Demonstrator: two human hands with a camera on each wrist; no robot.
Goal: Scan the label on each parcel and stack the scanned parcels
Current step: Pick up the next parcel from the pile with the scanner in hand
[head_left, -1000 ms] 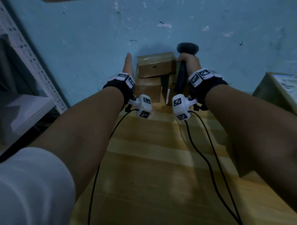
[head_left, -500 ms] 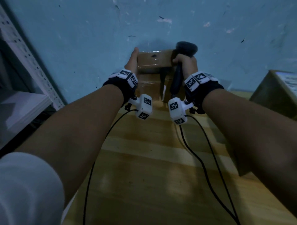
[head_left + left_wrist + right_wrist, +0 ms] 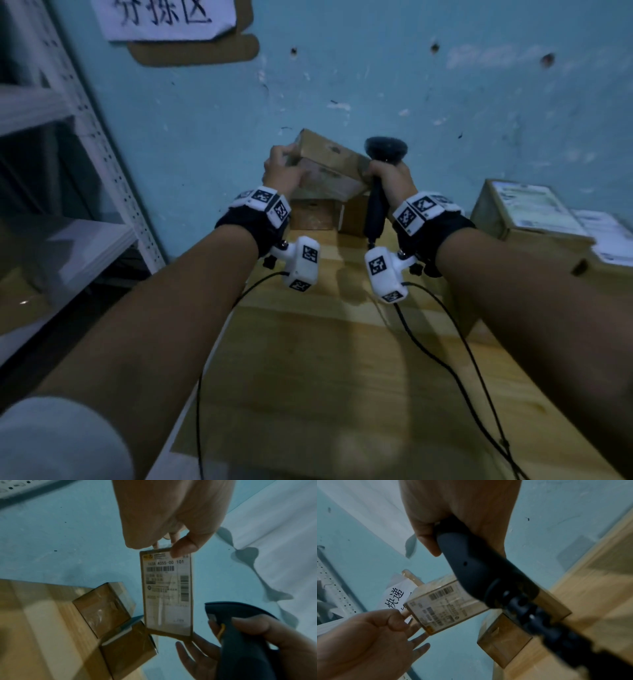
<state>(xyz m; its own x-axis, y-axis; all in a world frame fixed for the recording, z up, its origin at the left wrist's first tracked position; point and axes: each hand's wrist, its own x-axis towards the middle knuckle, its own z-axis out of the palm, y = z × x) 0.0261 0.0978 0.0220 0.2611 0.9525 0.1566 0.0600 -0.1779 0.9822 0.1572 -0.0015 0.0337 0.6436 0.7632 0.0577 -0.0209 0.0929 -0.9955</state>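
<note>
dim, bluish indoor light with soft shadows from both arms across the wooden table [image 3: 342, 359]. wide-angle bending curves the shelf rack [image 3: 102, 154] at the frame edge. wrist views are soft and motion-blurred; the scanner [image 3: 479, 574] looms unfocused.

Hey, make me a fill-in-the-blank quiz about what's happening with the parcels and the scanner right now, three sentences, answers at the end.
1. The left hand holds a cardboard parcel whose far face carries a white shipping ______.
2. The right hand grips the dark handheld ______ by its handle.
3. Under the lifted parcel, two more parcels sit on the wooden table against the ______ wall.

Missing words: label; scanner; blue
</note>
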